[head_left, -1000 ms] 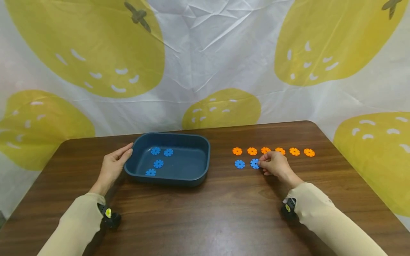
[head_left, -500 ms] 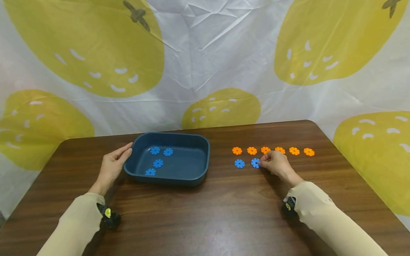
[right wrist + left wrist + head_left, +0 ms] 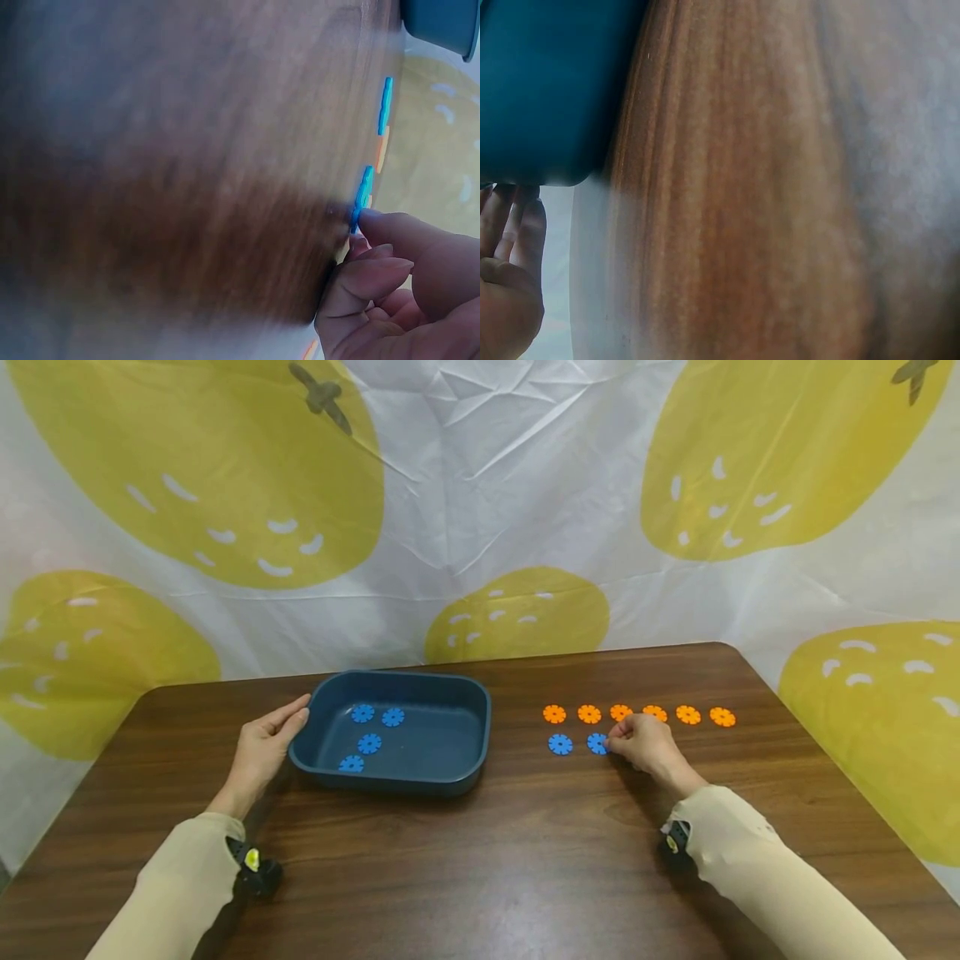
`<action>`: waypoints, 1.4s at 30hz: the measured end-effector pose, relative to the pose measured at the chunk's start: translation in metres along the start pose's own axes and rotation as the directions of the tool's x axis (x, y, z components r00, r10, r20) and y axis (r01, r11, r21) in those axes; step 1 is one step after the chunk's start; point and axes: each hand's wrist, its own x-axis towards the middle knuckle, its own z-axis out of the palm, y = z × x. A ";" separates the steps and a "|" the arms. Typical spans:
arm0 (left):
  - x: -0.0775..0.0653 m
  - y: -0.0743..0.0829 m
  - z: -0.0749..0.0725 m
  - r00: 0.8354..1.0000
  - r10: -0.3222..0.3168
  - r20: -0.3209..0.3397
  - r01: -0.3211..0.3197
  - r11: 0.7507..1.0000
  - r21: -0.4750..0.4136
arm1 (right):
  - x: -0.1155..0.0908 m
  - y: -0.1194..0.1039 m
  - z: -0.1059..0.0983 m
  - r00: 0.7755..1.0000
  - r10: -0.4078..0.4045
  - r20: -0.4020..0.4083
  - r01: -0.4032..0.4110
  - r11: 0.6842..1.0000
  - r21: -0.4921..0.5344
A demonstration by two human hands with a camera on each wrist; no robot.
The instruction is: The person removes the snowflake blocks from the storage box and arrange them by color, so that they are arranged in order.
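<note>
The right hand (image 3: 647, 745) pinched the nearest edge of a blue disc (image 3: 596, 743) at the desk (image 3: 480, 885), hiding that edge and partly covering orange discs (image 3: 654, 712) just beyond. The left hand (image 3: 264, 747) lay with fingers extended against the tray (image 3: 390, 782) beside it, fingertips hard to make out.
</note>
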 end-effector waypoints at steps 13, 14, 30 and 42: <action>0.001 -0.002 0.000 1.000 0.008 0.000 -0.008 1.000 -0.026 | -0.006 -0.020 0.001 0.998 -0.060 -0.006 0.060 0.984 0.165; 0.001 -0.002 0.000 1.000 0.008 -0.003 -0.008 1.000 -0.026 | -0.007 -0.027 0.002 0.996 -0.092 -0.006 0.091 0.977 0.195; 0.003 -0.004 0.000 1.000 -0.015 0.001 0.015 1.000 -0.005 | -0.008 -0.182 0.098 0.942 -0.308 0.135 0.206 0.846 0.492; 0.004 -0.003 0.000 1.000 -0.016 -0.010 0.016 1.000 -0.026 | 0.010 -0.234 0.172 0.923 -0.261 0.282 0.133 0.906 0.402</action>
